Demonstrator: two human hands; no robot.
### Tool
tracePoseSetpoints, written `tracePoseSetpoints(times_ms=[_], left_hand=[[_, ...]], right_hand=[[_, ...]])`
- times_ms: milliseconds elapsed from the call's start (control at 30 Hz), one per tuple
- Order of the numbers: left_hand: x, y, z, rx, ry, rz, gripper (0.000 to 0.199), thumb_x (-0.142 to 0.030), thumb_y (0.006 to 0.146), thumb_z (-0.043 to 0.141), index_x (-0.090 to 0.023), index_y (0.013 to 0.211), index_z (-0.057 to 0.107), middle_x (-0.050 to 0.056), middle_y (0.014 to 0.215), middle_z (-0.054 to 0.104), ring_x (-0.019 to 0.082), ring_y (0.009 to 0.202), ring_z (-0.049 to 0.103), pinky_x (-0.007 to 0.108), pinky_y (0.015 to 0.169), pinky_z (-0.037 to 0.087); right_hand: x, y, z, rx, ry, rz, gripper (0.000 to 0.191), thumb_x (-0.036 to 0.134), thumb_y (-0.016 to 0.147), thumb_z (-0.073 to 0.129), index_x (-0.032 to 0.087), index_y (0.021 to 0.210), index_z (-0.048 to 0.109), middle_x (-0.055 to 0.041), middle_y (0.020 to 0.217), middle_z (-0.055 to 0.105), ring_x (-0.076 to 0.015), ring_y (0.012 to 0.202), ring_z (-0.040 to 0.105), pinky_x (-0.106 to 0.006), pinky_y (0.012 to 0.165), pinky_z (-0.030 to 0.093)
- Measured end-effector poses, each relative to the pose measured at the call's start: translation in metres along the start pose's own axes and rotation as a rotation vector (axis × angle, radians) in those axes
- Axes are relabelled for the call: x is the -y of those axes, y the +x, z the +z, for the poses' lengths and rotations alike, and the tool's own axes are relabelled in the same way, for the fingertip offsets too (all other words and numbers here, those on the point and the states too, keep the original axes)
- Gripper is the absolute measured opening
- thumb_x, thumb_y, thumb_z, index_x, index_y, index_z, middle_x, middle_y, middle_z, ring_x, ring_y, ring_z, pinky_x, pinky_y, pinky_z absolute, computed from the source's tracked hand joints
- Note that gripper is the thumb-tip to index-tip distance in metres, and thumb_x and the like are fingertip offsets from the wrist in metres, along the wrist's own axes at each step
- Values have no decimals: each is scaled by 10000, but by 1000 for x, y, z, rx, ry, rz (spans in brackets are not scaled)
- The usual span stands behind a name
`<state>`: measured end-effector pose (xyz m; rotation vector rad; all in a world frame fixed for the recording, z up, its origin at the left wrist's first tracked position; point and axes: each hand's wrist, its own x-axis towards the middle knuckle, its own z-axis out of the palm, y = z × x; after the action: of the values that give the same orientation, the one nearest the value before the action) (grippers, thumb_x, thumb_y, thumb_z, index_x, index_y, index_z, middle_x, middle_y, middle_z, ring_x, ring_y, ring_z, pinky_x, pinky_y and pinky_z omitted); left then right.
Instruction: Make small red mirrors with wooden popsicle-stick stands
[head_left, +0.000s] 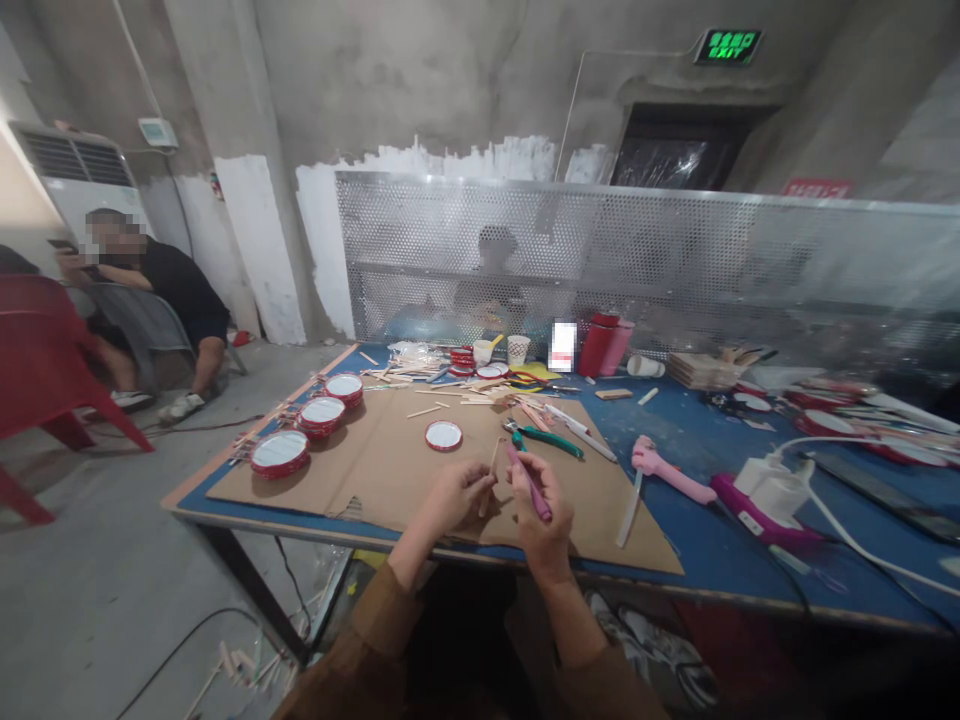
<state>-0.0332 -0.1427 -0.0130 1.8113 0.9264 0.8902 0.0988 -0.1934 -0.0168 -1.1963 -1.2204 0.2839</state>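
My left hand [459, 495] pinches a thin wooden stick [495, 457] that points upward. Closed around a pink pen-like tool [534, 490] is my right hand [546, 515], with the tool's tip beside the top of the stick. Both hands are above the front part of a cardboard sheet [390, 450]. Beyond them a small round white disc with a red rim [444, 436] lies flat on the cardboard. Green-handled pliers [551, 441] rest just behind my right hand.
Stacked red-rimmed drums [280, 454] line the left edge. Behind are loose sticks, paper cups [518, 349] and a red bottle [598, 345]. At right lie a pink glue gun [675, 472] and a purple power strip [765, 515] with white cables. A person sits at far left.
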Motion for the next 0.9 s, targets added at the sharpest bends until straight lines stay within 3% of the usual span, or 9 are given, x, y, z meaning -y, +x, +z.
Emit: tracePoseSetpoints(times_ms=[400,667,900], left_hand=[[-3,-1,0,30,-61,7,306,-447,845,481,-175,707,504,-25,531,541,129,558,564,222,602,426],[0,0,-1,7,-6,23,312,-442,854,486,-160,754,575,2,596,584,134,617,570,216,616,436],[-1,0,-1,20,-4,21,341,-462,852,470,-154,772,591,-7,549,558,125,549,521,217,582,406]], right_hand=[[-2,2,1,15,-30,-10,293,386,851,541,184,1041,637,-56,891,706,-180,771,664,-293,710,534],[-2,2,2,41,-33,-35,283,371,859,540,181,1045,636,-58,888,702,-175,750,653,-296,709,537],[3,2,0,78,-28,-25,300,377,859,525,175,1052,636,-53,831,700,-163,669,637,-272,600,538]])
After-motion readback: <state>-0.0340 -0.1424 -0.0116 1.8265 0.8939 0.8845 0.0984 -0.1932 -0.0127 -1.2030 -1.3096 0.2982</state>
